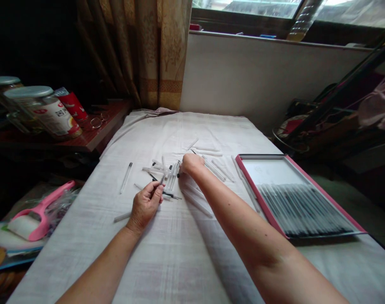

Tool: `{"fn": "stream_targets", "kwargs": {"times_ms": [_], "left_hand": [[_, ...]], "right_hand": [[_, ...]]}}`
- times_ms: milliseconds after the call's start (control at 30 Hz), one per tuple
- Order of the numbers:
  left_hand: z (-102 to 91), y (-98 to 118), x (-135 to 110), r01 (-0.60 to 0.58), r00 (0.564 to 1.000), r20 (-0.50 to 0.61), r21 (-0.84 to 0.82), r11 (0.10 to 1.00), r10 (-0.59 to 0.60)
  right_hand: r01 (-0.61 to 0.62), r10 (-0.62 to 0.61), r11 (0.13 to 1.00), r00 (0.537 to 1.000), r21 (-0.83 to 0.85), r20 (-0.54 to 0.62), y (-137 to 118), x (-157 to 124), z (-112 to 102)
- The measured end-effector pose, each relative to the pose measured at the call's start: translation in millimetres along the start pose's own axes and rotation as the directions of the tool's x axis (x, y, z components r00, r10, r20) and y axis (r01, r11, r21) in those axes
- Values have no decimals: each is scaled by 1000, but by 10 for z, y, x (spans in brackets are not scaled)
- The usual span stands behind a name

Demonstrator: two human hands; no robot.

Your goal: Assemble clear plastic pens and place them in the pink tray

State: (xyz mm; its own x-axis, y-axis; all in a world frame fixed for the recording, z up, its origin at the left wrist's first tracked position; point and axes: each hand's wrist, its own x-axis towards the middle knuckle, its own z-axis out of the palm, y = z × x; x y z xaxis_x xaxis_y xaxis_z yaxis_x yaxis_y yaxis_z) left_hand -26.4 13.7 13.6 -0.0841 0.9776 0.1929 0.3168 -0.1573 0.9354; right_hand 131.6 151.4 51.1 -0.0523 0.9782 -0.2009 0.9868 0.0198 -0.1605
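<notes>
My left hand (145, 205) is closed around a thin black pen refill (157, 185) that sticks up from its fingers. Farther out, my right hand (191, 163) reaches over a loose pile of clear plastic pen tubes (167, 171) on the white cloth (167, 253), its fingers curled down on the pile; what they grip is hidden. A single clear tube (126, 177) lies apart to the left. More tubes (216, 169) lie scattered to the right of my right hand.
A pink-rimmed tray (306, 202) holding a row of several assembled pens stands at the right. A side shelf at left carries jars (43, 110), a red can and glasses. A pink-handled tool (37, 215) lies low at left. Curtain and wall stand behind.
</notes>
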Motion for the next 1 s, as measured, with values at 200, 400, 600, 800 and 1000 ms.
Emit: {"fn": "stream_targets", "kwargs": {"times_ms": [200, 400, 600, 800, 1000], "left_hand": [[20, -68, -5, -79, 997, -13, 79, 994, 80], [58, -100, -63, -341, 938, 30, 240, 909, 344], [118, 16, -162, -509, 860, 239, 347, 788, 450], [160, 80, -222, -539, 836, 367, 413, 734, 407], [156, 96, -229, -558, 822, 402, 428, 711, 403]], "right_hand": [[62, -58, 997, 996, 54, -66, 131, -181, -93], [341, -235, 823, 932, 453, -274, 628, -753, 101], [401, -240, 470, 915, 786, -323, 993, -1303, 444], [444, -236, 441, 896, 780, -377, 931, -1405, 462], [473, -281, 482, 881, 737, -382, 881, -1428, 446]]}}
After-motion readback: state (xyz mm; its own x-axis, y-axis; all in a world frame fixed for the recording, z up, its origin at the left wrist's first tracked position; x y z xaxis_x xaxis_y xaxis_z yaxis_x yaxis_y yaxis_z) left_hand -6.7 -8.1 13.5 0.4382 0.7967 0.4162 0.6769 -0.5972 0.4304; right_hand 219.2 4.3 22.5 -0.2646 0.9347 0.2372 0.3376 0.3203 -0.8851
